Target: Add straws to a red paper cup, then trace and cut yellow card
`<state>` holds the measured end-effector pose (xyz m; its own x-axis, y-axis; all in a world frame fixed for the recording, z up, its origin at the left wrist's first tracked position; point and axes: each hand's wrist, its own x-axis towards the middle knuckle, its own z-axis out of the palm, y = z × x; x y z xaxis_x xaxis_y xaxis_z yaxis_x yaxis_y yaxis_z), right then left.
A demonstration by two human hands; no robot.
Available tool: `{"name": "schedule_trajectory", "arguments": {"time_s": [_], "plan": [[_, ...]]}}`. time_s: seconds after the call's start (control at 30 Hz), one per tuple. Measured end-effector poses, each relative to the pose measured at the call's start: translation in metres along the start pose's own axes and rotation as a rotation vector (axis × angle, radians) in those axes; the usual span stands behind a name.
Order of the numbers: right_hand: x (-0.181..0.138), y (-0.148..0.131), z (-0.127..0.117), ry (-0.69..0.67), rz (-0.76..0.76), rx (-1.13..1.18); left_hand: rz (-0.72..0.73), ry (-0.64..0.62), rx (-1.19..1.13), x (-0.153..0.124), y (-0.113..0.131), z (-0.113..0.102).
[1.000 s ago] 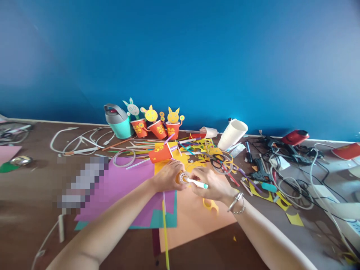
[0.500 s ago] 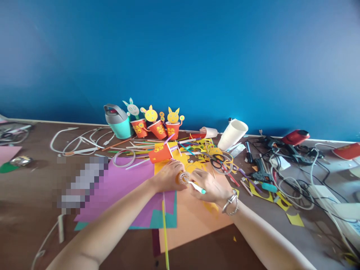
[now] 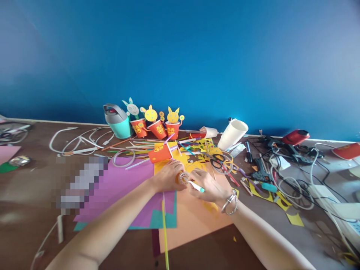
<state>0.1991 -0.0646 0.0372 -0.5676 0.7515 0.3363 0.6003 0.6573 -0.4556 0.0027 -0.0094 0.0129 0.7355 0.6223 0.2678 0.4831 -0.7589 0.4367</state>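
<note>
My left hand (image 3: 166, 175) is closed around a small orange roll of tape (image 3: 182, 177), pressing it down on the orange paper sheet (image 3: 194, 221). My right hand (image 3: 206, 184) grips a white marker with a teal end (image 3: 196, 186), its tip against the roll's edge. A silver bracelet (image 3: 230, 202) sits on my right wrist. A purple sheet (image 3: 123, 185) lies under my left forearm.
Red paper cups with yellow and teal bunny cut-outs (image 3: 157, 125) stand by the blue wall beside a teal jug (image 3: 118, 120). Stacked white cups (image 3: 233, 134) lie tipped over. Straws, scissors (image 3: 221, 163), a glue gun (image 3: 260, 170) and tangled cables (image 3: 295, 180) crowd the right.
My right hand has slid a little toward me and to the left, swinging the marker's teal end round the roll. My left hand stays put.
</note>
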Motion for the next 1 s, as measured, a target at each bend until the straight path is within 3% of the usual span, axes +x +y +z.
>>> {"name": "schedule_trajectory", "arguments": {"time_s": [0.3, 0.47, 0.63, 0.83, 1.0], "plan": [[-0.001, 0.007, 0.008, 0.039, 0.07, 0.094, -0.017, -0.001, -0.01, 0.0, 0.002, -0.001], [0.003, 0.004, 0.002, 0.024, 0.205, 0.238, -0.029, 0.011, -0.024, 0.0, 0.002, -0.001], [0.008, 0.009, -0.002, -0.039, 0.394, 0.411, -0.042, 0.0, -0.042, -0.001, 0.002, -0.003], [0.014, 0.027, 0.002, -0.09, 0.437, 0.569, -0.059, -0.022, -0.031, 0.0, 0.003, -0.004], [0.033, 0.03, -0.006, -0.237, 0.529, 0.565, -0.044, -0.01, -0.022, 0.0, 0.0, -0.001]]}}
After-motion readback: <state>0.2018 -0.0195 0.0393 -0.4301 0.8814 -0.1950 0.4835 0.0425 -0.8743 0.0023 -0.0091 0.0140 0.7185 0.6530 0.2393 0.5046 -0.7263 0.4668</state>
